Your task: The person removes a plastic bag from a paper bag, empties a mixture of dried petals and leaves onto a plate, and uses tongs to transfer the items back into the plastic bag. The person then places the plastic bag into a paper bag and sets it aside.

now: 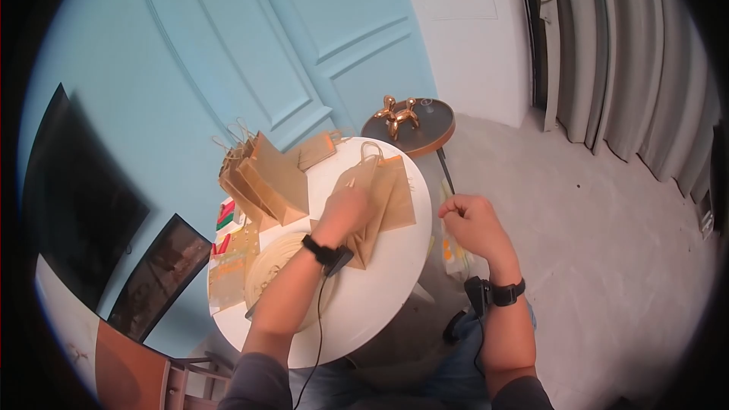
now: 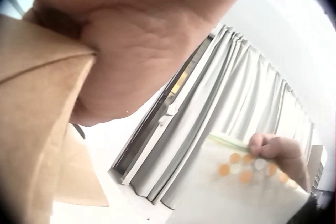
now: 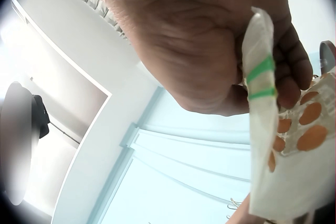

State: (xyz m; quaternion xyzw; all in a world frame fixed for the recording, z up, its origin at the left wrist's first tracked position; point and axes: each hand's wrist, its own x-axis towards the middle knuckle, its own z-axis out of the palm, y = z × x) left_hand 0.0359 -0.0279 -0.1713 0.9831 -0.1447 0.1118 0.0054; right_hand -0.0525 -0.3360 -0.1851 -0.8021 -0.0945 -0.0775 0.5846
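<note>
My left hand (image 1: 345, 211) is over the round white table and grips a brown paper bag (image 1: 366, 247) near its top. In the left wrist view the folded edge of this paper bag (image 2: 37, 71) runs into the curled hand, whose fingertips are hidden. Off the table's right edge, my right hand (image 1: 478, 226) pinches the top of a translucent zip bag (image 1: 456, 260) with orange dots. Up close in the right wrist view, this zip bag (image 3: 265, 150) hangs from the fingers and shows green stripes at its closure.
Several upright brown paper bags (image 1: 262, 178) stand at the table's back left. Another paper bag (image 1: 399, 209) lies to the right of my left hand. A coiled cream-coloured round item (image 1: 266, 266) sits under my left forearm. Behind is a small dark side table (image 1: 429, 129) with a copper balloon-dog figure (image 1: 395, 118).
</note>
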